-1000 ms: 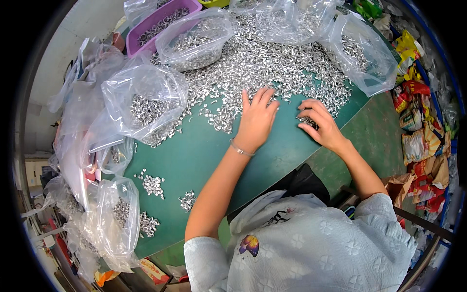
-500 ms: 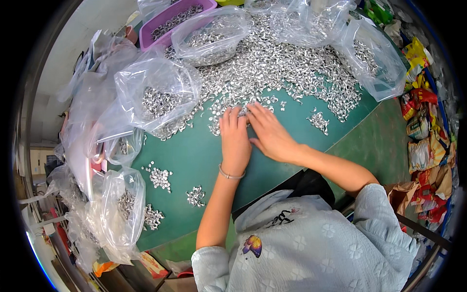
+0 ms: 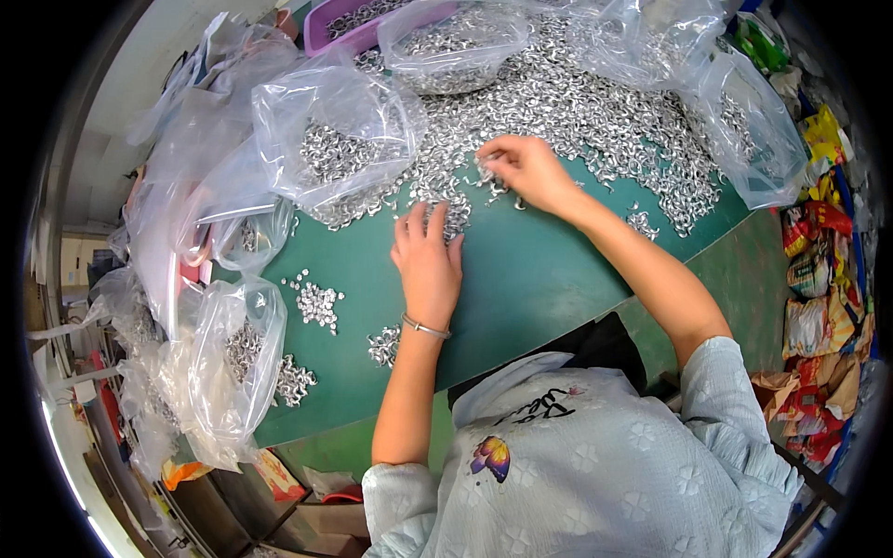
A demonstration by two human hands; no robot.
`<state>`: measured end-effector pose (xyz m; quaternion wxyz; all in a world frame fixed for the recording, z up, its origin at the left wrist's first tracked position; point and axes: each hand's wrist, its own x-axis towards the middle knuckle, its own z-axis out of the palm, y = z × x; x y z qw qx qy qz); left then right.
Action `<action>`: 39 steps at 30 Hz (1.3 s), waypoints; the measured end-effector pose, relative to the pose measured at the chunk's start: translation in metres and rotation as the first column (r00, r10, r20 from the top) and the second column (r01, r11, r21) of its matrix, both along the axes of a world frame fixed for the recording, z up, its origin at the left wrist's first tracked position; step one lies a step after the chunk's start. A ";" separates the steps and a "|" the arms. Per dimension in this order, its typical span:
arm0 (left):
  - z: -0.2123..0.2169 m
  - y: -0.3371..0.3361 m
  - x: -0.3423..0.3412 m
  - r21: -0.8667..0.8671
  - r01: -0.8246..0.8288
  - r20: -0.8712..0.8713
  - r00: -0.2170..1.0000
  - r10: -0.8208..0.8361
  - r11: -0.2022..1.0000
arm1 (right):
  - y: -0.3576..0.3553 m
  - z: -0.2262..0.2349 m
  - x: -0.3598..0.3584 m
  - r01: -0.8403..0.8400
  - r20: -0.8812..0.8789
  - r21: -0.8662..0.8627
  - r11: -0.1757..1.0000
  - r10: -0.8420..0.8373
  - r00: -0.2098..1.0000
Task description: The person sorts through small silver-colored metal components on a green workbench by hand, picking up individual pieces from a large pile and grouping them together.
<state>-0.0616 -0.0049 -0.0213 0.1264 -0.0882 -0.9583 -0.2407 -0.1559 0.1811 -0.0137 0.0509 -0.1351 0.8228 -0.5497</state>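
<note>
A broad heap of small, curved, shiny silver metal pieces [image 3: 558, 102] covers the far part of the green table [image 3: 521, 270]. At its near edge my left hand [image 3: 428, 265] lies palm down, fingers spread, their tips touching some of the pieces. My right hand [image 3: 532, 175] is farther off and to the right, thumb and fingers bent together over the heap. Silver pieces show at its fingertips; how many it grips is hidden. A bracelet [image 3: 425, 326] circles my left wrist.
Clear plastic bags of metal pieces stand around the heap, one at left [image 3: 339, 139] and one at right [image 3: 744, 139]. A purple basin [image 3: 321, 39] sits at the far left. Small separate piles lie on the left, including round bits [image 3: 318, 307]. Colourful packages [image 3: 819, 307] line the right side.
My hands, close together at the heap's near edge before, have moved apart. The right one went farther out and its fingers bent inward; the left one's fingers spread. The whole view shifted slightly.
</note>
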 end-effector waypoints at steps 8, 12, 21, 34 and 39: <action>0.002 0.018 -0.035 0.141 0.157 -0.097 0.985 -0.144 0.977 | 0.003 0.024 0.021 -0.083 -0.372 0.235 0.969 0.169 0.913; -0.002 0.029 -0.031 0.310 0.221 -0.109 0.974 -0.197 0.925 | 0.005 0.028 0.040 -0.201 -0.365 0.361 0.911 0.336 0.868; 0.006 -0.011 -0.026 0.931 -0.240 0.289 0.945 -0.155 0.274 | 0.038 0.002 0.029 0.001 -0.474 0.423 0.906 0.220 0.852; 0.011 -0.011 0.025 0.162 0.084 0.123 0.987 -0.105 0.983 | -0.001 0.005 0.060 -0.197 -0.388 0.526 0.828 0.439 0.811; 0.007 -0.011 0.008 0.428 0.000 0.146 0.987 -0.069 0.904 | 0.023 -0.005 0.043 -0.044 -0.452 0.445 0.895 0.266 0.851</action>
